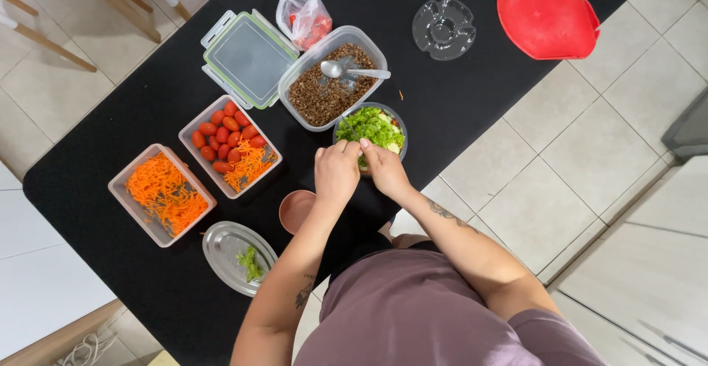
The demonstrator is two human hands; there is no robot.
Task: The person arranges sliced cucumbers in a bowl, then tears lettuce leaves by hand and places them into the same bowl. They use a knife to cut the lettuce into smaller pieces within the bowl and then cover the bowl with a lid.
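1. Black is the colour of the long table (pixel 442 115) that carries everything.
2. Near the table's right edge, at its middle, stands a small round bowl (pixel 372 128) full of chopped green leaves.
3. Both hands meet at the near rim of that bowl. The left hand (pixel 336 173) and the right hand (pixel 385 168) touch each other, with fingers bent down into the greens. I cannot tell if they pinch anything.
4. Just behind the bowl sits a clear tub of brown grains (pixel 330 86) with a metal spoon (pixel 350 70) lying in it.
5. Next to it lies a clear lid with a green rim (pixel 247 58), and a small plastic bag (pixel 304 14) with something red inside.
6. Toward the left edge sits a square tub (pixel 230 145) of little red tomatoes and some grated carrot.
7. Another tub (pixel 162 193) holds only grated carrot.
8. By the near corner lies an oval metal plate (pixel 234 255) with a bit of green on it, and a small pink cup (pixel 296 210).
9. At the far end lie a red lid (pixel 547 16) and a clear plastic piece (pixel 444 28).
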